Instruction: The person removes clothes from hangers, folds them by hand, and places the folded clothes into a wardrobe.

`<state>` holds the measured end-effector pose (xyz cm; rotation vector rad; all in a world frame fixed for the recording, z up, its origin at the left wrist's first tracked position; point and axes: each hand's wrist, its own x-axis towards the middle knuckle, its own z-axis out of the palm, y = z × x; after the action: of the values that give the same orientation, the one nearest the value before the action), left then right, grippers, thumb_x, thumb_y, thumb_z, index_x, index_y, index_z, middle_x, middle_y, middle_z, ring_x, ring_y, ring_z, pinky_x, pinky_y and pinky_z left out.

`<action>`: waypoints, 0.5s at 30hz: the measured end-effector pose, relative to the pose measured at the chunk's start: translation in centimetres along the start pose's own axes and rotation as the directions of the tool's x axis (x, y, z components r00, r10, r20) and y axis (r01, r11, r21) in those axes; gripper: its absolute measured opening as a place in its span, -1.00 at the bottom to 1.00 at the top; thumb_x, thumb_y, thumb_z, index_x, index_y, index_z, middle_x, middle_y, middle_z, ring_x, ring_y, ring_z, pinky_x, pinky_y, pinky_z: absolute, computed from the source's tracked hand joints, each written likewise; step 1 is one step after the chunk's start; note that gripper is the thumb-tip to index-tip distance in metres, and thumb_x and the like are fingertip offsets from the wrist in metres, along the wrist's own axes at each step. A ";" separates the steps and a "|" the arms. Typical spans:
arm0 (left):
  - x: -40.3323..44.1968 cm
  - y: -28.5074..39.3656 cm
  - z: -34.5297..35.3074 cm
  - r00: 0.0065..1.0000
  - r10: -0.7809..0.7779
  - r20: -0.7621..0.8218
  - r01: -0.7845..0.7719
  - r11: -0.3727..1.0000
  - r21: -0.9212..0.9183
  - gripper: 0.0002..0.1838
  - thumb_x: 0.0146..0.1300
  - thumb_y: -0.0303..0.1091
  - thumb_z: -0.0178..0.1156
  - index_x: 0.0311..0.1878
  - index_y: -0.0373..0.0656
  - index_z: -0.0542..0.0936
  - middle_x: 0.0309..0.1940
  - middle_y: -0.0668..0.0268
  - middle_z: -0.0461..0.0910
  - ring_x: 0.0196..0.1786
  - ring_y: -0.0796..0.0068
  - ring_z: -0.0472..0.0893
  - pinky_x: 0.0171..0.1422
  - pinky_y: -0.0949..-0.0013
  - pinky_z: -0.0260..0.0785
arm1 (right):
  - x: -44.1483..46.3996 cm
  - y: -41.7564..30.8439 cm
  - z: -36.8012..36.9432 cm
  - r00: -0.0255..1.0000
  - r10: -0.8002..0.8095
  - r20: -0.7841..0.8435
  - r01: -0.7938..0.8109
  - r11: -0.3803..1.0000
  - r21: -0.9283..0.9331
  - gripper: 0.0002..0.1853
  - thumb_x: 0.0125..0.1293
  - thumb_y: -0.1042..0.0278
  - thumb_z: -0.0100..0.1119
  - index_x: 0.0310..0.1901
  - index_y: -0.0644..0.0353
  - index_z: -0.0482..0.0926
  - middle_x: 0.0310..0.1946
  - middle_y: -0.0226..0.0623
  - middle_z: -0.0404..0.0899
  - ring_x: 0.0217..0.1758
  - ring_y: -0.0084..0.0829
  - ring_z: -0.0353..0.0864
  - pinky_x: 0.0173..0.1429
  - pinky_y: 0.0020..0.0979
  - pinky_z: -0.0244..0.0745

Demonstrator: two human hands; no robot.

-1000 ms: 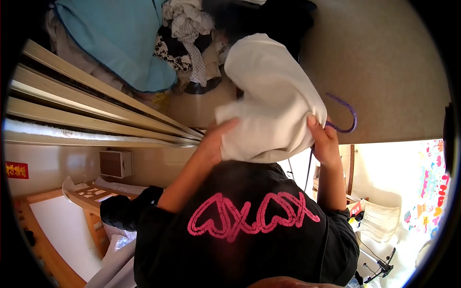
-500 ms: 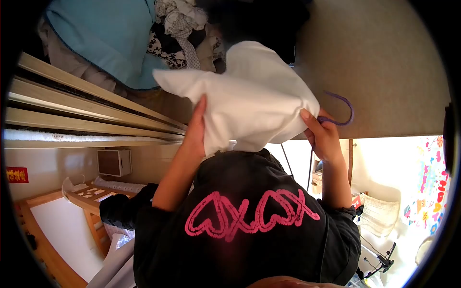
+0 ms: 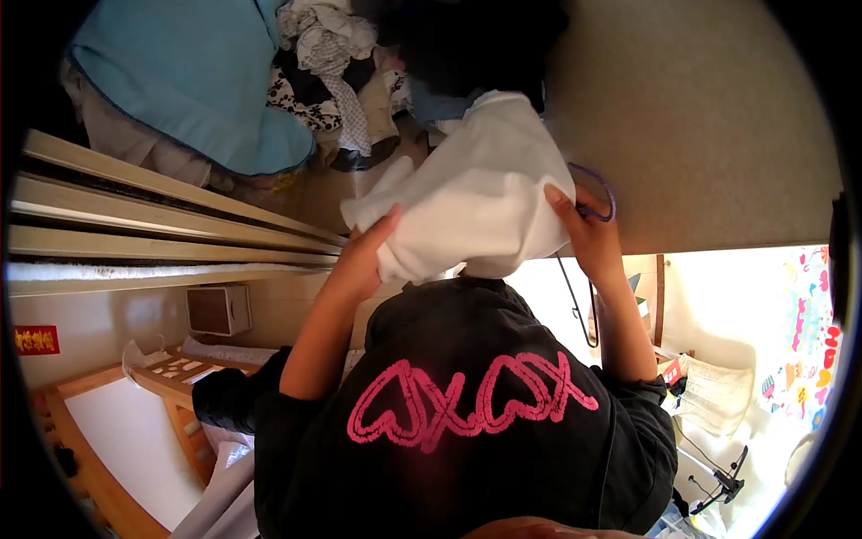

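A white cloth garment [image 3: 476, 193] hangs bunched between my two hands in front of my chest. My left hand [image 3: 364, 256] grips its left lower edge, thumb on top and the other fingers behind the fabric. At the other side, my right hand [image 3: 588, 229] is closed on the cloth's right edge. A thin purple curved piece [image 3: 603, 184], shaped like a hanger hook, sticks out at that hand. Below the right wrist shows a dark thin wire loop [image 3: 576, 301]; what it is attached to cannot be made out.
A cabinet with sliding-door tracks [image 3: 162, 216] is on the left. Inside lie a light-blue cloth [image 3: 180, 81] and a heap of patterned clothes [image 3: 328, 72], with dark clothing [image 3: 476, 45] beside them. A beige panel [image 3: 691, 135] stands on the right. Wooden bed frame [image 3: 99, 395] lies behind.
The white garment has come down and its left corner has folded in. Both hands have shifted slightly, the left one downward. The purple hook has moved left with my right hand.
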<state>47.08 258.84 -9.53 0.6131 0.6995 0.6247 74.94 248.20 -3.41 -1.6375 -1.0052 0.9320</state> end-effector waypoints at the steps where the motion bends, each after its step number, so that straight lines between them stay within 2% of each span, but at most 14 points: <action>1: -0.9 0.7 0.2 0.998 0.042 0.056 -0.040 0.998 -0.044 -0.40 0.40 -0.09 0.16 0.34 -0.31 0.32 0.20 0.17 0.50 0.19 0.34 0.55 0.28 0.22 0.41 | 0.0 0.2 -0.2 1.000 -0.006 -0.006 0.006 1.000 0.006 -0.66 0.43 0.19 0.18 -0.07 0.36 0.62 -0.25 -0.40 0.65 -0.20 -0.66 0.51 -0.08 -0.58 0.41; 3: -1.7 1.3 -0.1 0.988 0.083 0.133 -0.064 0.987 -0.146 -0.45 0.43 -0.11 0.11 0.33 -0.27 0.35 0.18 0.20 0.52 0.16 0.39 0.56 0.26 0.28 0.41 | 0.1 0.2 0.0 0.996 -0.066 -0.064 0.070 0.996 0.062 -0.66 0.42 0.15 0.19 -0.12 0.34 0.64 -0.35 -0.50 0.59 -0.30 -0.68 0.44 -0.18 -0.59 0.35; 4: -1.8 1.1 -0.7 0.988 0.065 0.143 -0.051 0.994 -0.094 -0.46 0.44 -0.10 0.09 0.33 -0.27 0.36 0.17 0.22 0.53 0.15 0.39 0.56 0.25 0.28 0.41 | 0.1 0.1 0.0 0.991 -0.097 -0.095 0.106 0.990 0.088 -0.66 0.41 0.13 0.19 -0.15 0.32 0.64 -0.40 -0.55 0.56 -0.35 -0.69 0.40 -0.23 -0.59 0.33; 6: -1.4 0.3 -2.0 0.986 0.029 0.163 -0.031 0.999 0.013 -0.49 0.46 -0.10 0.06 0.31 -0.25 0.38 0.15 0.24 0.54 0.14 0.41 0.56 0.24 0.30 0.42 | 0.0 -0.3 0.1 0.998 0.036 -0.059 -0.025 0.985 0.172 -0.68 0.41 0.15 0.20 -0.13 0.32 0.65 -0.40 -0.53 0.56 -0.32 -0.70 0.43 -0.23 -0.58 0.33; 7: -1.1 0.1 -2.4 0.962 -0.023 0.271 0.022 1.000 0.008 -0.50 0.48 -0.07 0.01 0.30 -0.24 0.40 0.14 0.28 0.54 0.14 0.44 0.56 0.25 0.32 0.40 | 0.0 -0.6 0.0 0.995 0.100 -0.029 -0.093 0.978 0.189 -0.68 0.41 0.16 0.19 -0.12 0.31 0.65 -0.39 -0.51 0.57 -0.31 -0.69 0.45 -0.22 -0.58 0.34; 10: -1.5 0.5 -2.5 0.906 0.029 0.422 -0.014 0.999 -0.037 -0.46 0.50 -0.05 -0.05 0.32 -0.30 0.37 0.18 0.21 0.52 0.20 0.38 0.53 0.32 0.26 0.36 | -0.1 -0.1 -1.0 0.973 0.204 0.109 -0.225 0.946 0.235 -0.67 0.44 0.15 0.15 -0.09 0.29 0.64 -0.34 -0.46 0.62 -0.29 -0.70 0.48 -0.18 -0.61 0.34; 11: -2.1 0.6 -2.2 0.906 0.146 0.396 -0.116 0.988 -0.098 -0.45 0.51 -0.06 -0.07 0.33 -0.34 0.35 0.20 0.16 0.50 0.23 0.33 0.51 0.35 0.22 0.33 | -0.1 0.3 -1.3 0.961 0.223 0.162 -0.258 0.934 0.248 -0.67 0.45 0.13 0.13 -0.08 0.28 0.65 -0.32 -0.45 0.64 -0.28 -0.71 0.49 -0.17 -0.62 0.34; 12: -3.0 1.7 -0.4 0.895 0.259 0.362 -0.216 0.964 -0.156 -0.43 0.51 -0.06 -0.10 0.33 -0.38 0.33 0.23 0.12 0.48 0.27 0.29 0.49 0.39 0.19 0.30 | -0.1 0.5 -1.2 0.970 0.184 0.157 -0.224 0.929 0.296 -0.67 0.44 0.11 0.13 -0.07 0.25 0.64 -0.35 -0.46 0.63 -0.31 -0.73 0.48 -0.23 -0.63 0.29; 13: -3.5 2.3 1.0 0.896 0.322 0.307 -0.240 0.930 -0.277 -0.43 0.50 -0.10 -0.12 0.33 -0.43 0.30 0.27 0.05 0.44 0.31 0.19 0.46 0.41 0.14 0.28 | 0.0 0.9 -1.1 0.978 0.146 0.150 -0.190 0.919 0.345 -0.67 0.44 0.10 0.14 -0.06 0.23 0.64 -0.38 -0.47 0.63 -0.35 -0.76 0.47 -0.28 -0.65 0.24; 14: -3.0 1.8 0.0 0.885 0.314 0.343 -0.210 0.928 -0.308 -0.41 0.51 -0.09 -0.16 0.35 -0.44 0.28 0.30 0.02 0.41 0.33 0.17 0.44 0.44 0.13 0.24 | 0.1 1.3 -1.0 0.984 0.108 0.141 -0.156 0.906 0.394 -0.67 0.43 0.08 0.14 -0.05 0.20 0.64 -0.41 -0.48 0.62 -0.38 -0.78 0.46 -0.34 -0.66 0.20; 15: -2.1 1.0 -1.8 0.872 0.309 0.381 -0.180 0.924 -0.337 -0.39 0.51 -0.07 -0.20 0.37 -0.45 0.25 0.32 0.00 0.37 0.36 0.14 0.41 0.47 0.12 0.20 | 0.4 2.5 -0.8 0.978 0.141 0.155 -0.194 0.888 0.416 -0.67 0.43 0.07 0.15 -0.05 0.18 0.64 -0.40 -0.48 0.63 -0.37 -0.78 0.47 -0.34 -0.66 0.20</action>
<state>44.19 258.56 -9.13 0.5425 0.1063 0.7828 76.24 247.80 -5.70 -1.3173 -0.6768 1.2829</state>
